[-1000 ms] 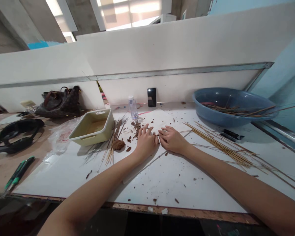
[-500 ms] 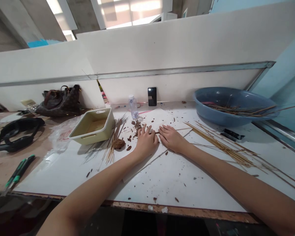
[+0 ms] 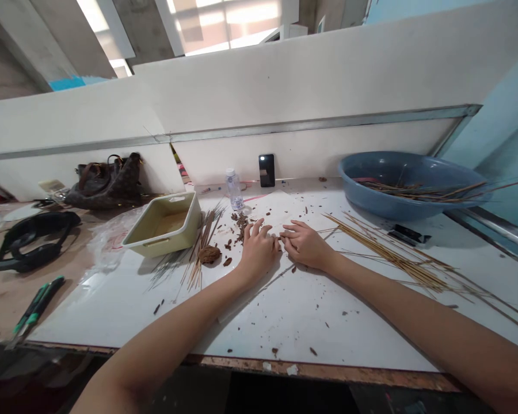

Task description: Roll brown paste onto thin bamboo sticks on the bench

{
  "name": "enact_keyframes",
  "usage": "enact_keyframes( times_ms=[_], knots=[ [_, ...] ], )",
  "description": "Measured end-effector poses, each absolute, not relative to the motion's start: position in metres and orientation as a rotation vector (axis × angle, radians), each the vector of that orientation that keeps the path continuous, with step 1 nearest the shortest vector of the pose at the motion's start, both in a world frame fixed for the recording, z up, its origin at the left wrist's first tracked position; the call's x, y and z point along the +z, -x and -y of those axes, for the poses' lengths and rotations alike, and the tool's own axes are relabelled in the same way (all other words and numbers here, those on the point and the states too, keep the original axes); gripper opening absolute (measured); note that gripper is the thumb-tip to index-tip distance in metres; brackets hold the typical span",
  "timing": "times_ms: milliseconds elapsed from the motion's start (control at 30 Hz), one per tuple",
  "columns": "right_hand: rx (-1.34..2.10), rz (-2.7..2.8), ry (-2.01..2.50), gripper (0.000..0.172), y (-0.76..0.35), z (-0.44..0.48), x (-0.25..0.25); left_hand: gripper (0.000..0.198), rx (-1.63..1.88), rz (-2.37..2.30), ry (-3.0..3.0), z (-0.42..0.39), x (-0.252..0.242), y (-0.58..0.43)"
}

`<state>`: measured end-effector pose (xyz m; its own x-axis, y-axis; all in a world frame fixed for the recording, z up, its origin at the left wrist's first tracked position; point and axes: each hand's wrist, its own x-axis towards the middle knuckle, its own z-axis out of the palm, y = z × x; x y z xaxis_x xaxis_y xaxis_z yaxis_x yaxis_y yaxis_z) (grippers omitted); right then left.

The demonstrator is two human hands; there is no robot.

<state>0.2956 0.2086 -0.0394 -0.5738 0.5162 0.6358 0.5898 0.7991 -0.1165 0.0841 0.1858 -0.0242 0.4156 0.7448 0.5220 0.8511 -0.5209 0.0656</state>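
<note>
**Item 1:** your left hand (image 3: pixel 259 251), palm down on the white-topped workbench (image 3: pixel 311 322), fingers spread and arched.

**Item 2:** your right hand (image 3: pixel 304 246), palm down, fingers lying closer together and pointing toward the left hand. The two hands sat just beside each other at the fingertips. You could not tell from this view whether they pinched any small sliver.

**Item 3:** loose brown bark chips (image 3: pixel 240 226), scattered just beyond and beside your left hand.

**Item 4:** a lump of brown fibre (image 3: pixel 209 255), near your left hand, lying against a bundle of thin wooden sticks (image 3: pixel 202 253).

**Item 5:** a spread of long bamboo sticks (image 3: pixel 384 252), right of your right hand, some reaching toward it.

**Surroundings:** a cream plastic tray (image 3: pixel 164 227) stood left of the hands. Behind them were a clear plastic water bottle (image 3: pixel 233 191) and a black smartphone (image 3: pixel 266 170) propped upright against the wall. A blue plastic basin (image 3: pixel 414 198) held more sticks at right. A brown patterned handbag (image 3: pixel 107 187) and two green-handled tools (image 3: pixel 38 305) lay farther left.
</note>
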Motion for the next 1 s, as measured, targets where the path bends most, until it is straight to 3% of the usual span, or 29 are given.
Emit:
enact_keyframes(
  times_ms=[867,1000],
  knots=[
    [-0.145,2.294,0.838,0.034,-0.2961,-0.2105,-0.04,0.026,-0.677,1.437,2.552,-0.1801,-0.0191,-0.0864],
    [-0.132,2.328,0.805,0.033,-0.2962,-0.2077,-0.0359,0.037,-0.647,1.406,2.592,-0.1811,-0.0189,-0.084]
  ],
)
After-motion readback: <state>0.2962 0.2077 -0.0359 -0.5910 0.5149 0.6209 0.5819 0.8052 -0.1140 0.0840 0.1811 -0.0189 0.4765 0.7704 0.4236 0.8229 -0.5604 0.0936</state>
